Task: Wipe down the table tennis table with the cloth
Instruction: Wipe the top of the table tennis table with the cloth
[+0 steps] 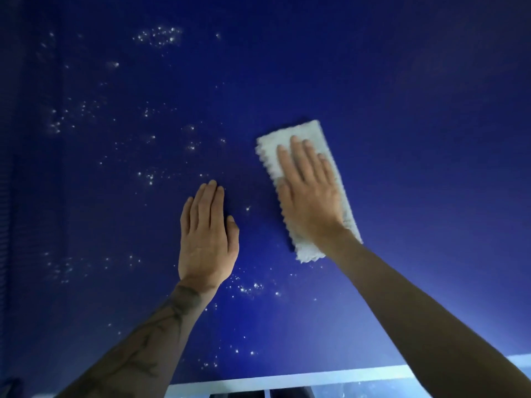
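Observation:
The blue table tennis table (402,110) fills the view. A folded white cloth (309,133) lies flat on it, right of centre. My right hand (310,193) presses down on the cloth with straight fingers, covering its middle. My left hand (207,237) rests flat on the bare table surface just left of the cloth, fingers straight and together. White droplets or specks (158,37) are scattered over the left and middle of the table; the area right of the cloth looks free of them.
The table's white edge line (287,379) runs along the bottom of the view, nearest to me. A dark vertical band (7,196) runs down the far left. The floor shows below the table edge.

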`<state>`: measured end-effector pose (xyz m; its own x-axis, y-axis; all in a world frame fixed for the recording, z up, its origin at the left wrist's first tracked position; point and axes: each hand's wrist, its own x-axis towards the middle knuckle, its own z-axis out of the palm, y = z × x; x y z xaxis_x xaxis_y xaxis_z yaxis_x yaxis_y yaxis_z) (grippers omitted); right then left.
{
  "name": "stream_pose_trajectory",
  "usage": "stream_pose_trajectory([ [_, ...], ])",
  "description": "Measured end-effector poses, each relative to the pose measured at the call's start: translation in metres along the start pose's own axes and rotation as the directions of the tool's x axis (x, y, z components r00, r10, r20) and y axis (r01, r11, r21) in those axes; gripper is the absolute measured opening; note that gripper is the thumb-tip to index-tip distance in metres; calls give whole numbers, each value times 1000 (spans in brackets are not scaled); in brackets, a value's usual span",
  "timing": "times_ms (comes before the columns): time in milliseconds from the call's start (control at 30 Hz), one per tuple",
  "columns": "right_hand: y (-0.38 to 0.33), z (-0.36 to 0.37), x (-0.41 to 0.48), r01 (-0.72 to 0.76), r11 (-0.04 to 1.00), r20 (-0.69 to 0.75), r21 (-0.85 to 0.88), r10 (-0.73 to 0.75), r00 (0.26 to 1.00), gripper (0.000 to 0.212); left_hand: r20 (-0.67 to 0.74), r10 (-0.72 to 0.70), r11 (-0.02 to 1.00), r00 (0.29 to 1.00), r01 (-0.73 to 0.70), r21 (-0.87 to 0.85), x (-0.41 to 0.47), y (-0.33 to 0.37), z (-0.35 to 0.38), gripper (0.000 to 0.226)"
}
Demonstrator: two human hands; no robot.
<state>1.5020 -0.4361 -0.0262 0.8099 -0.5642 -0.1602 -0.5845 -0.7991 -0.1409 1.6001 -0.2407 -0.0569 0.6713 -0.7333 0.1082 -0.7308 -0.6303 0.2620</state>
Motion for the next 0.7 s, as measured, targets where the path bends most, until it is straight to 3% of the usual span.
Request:
stream_pose_trajectory([
  [133,12,-14,47,-241,968,-78,74,246,966,62,-18,-3,1000,1000,3,3,1,0,1,50],
  [200,-12,-13,57,-245,963,-70,113,254,965,63,-19,-7,1000,1000,7,6,2,2,0,50],
  [300,-55,0,22,-9,998,-18,59,10,1000,63,-10,-4,1000,1000,5,1,2,2,-2,52],
  [400,-50,13,-28,180,983,20,30,-180,983,63,-8,2,1000,1000,-2,-2,1,1,-2,53],
  [567,14,1,-24,-95,996,-38,1,95,995,61,11,-12,1000,1000,12,-19,1,0,-1,53],
  [700,-1,-4,10,-229,970,-84,85,236,968,63,17,-26,999,1000,27,-24,2,2,-3,53],
])
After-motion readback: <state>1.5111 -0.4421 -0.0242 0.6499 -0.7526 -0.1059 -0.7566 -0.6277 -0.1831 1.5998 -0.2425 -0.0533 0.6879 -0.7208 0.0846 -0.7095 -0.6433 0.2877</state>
